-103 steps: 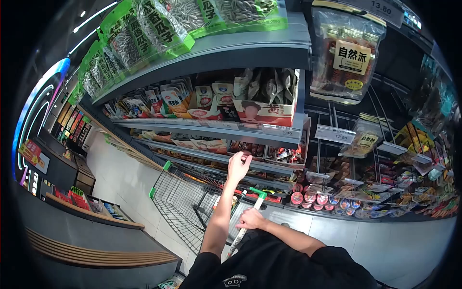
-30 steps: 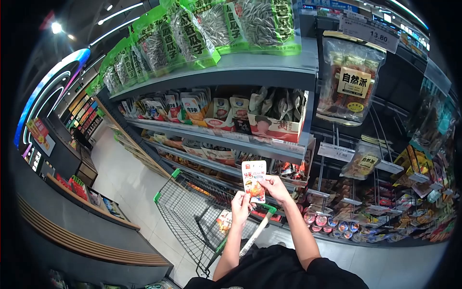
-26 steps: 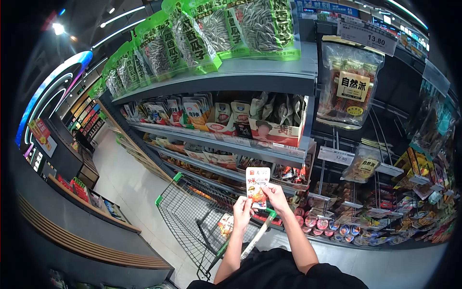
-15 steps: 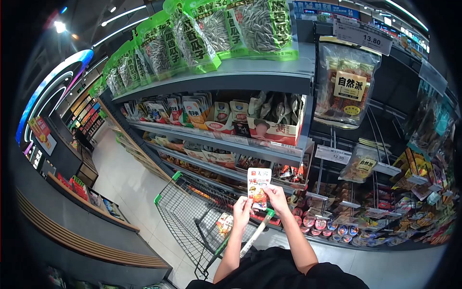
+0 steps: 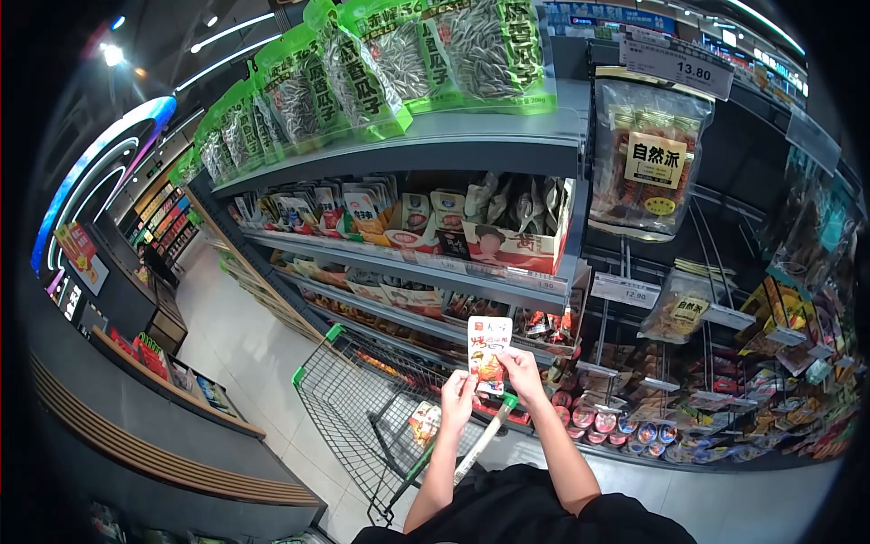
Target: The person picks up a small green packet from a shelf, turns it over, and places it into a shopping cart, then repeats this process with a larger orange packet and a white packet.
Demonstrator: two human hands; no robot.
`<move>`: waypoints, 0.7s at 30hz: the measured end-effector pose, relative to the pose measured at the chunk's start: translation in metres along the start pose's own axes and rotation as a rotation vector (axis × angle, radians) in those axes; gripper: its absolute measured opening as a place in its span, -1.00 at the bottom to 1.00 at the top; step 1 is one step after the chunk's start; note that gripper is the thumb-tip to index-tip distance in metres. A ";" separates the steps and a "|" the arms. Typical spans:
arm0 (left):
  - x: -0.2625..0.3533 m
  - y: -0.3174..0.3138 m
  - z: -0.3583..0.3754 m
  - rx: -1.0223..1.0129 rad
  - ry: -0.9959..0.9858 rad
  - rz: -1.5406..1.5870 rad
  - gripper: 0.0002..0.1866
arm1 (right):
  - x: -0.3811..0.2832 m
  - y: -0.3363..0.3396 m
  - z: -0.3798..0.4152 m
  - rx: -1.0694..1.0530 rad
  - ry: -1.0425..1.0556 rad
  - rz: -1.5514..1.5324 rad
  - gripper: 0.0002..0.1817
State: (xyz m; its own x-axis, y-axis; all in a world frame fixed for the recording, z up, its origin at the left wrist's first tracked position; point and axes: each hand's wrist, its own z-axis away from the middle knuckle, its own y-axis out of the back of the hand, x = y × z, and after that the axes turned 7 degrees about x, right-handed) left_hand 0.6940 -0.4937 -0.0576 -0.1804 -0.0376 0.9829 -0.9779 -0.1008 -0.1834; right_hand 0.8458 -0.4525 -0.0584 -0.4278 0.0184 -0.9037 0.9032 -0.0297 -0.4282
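A small white snack packet with red lettering and a food picture is held upright between both hands. My left hand pinches its lower left edge between thumb and fingers. On the other side my right hand grips the packet's right edge, the thumb lying over its front. Just below and beyond the hands is the handle of a wire shopping cart with green corners. Inside the cart lies a colourful package.
Ahead stands a shelf unit with green seed bags on top and boxed snacks below. Hanging bags and price tags fill the right. A dark counter with wooden slats curves along the left, beside a tiled aisle.
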 end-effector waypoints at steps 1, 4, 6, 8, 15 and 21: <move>0.000 0.000 0.000 0.002 0.001 -0.003 -0.89 | 0.000 0.000 0.000 0.002 -0.003 0.001 -0.74; -0.002 0.000 -0.003 0.003 -0.003 -0.012 -0.89 | -0.002 0.000 -0.002 0.004 -0.001 0.011 -0.74; -0.002 0.000 -0.003 0.002 -0.011 -0.019 -0.88 | -0.002 0.000 -0.003 0.001 0.009 0.025 -0.74; 0.000 -0.001 -0.004 0.011 -0.007 -0.023 -0.88 | 0.003 0.002 -0.006 -0.008 -0.001 0.058 -0.74; -0.006 -0.001 -0.007 0.016 -0.012 -0.031 -0.85 | 0.000 0.002 -0.005 -0.010 -0.006 0.048 -0.74; -0.007 -0.002 -0.009 0.020 -0.026 -0.052 -0.86 | 0.007 0.005 -0.009 -0.006 0.014 0.055 -0.74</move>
State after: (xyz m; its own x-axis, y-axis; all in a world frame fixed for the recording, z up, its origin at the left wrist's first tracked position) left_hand 0.6965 -0.4846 -0.0643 -0.1263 -0.0580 0.9903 -0.9835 -0.1230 -0.1327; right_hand 0.8473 -0.4435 -0.0669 -0.3773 0.0314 -0.9256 0.9254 -0.0252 -0.3781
